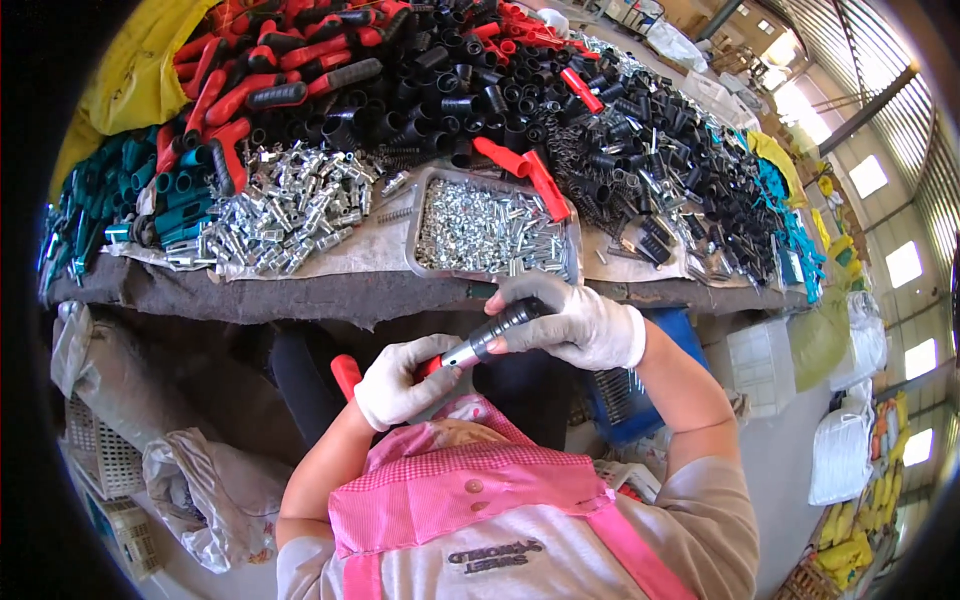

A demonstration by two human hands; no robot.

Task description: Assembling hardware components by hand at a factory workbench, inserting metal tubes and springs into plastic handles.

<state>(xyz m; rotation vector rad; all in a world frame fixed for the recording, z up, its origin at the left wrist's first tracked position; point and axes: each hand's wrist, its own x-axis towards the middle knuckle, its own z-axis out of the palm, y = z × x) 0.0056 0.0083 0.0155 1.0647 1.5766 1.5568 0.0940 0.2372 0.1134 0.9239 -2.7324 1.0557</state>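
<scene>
At the far left of the bench covered in dark grey cloth (290,302) lie teal plastic handles (185,208), with a heap of silver metal fittings (290,205) to their right. On the near side, the left hand (405,383), in a white-and-grey work glove, is wrapped around a red plastic handle (428,366). From it a silver metal tube (462,355) slants up rightward into a black ribbed sleeve (508,320), just off the bench's near edge. Beyond stands a clear plastic tray (417,225) of small silver parts. The right hand (585,325), gloved alike, grips the sleeve. Farther right sits a blue plastic crate (682,332). The step in hand appears to be seating the sleeve on the tube; the next move likely calls for a steady handle and the sleeve kept in line. Dark lettering crosses the wearer's grey shirt (400,560); no brand or label is legible on the held parts.
</scene>
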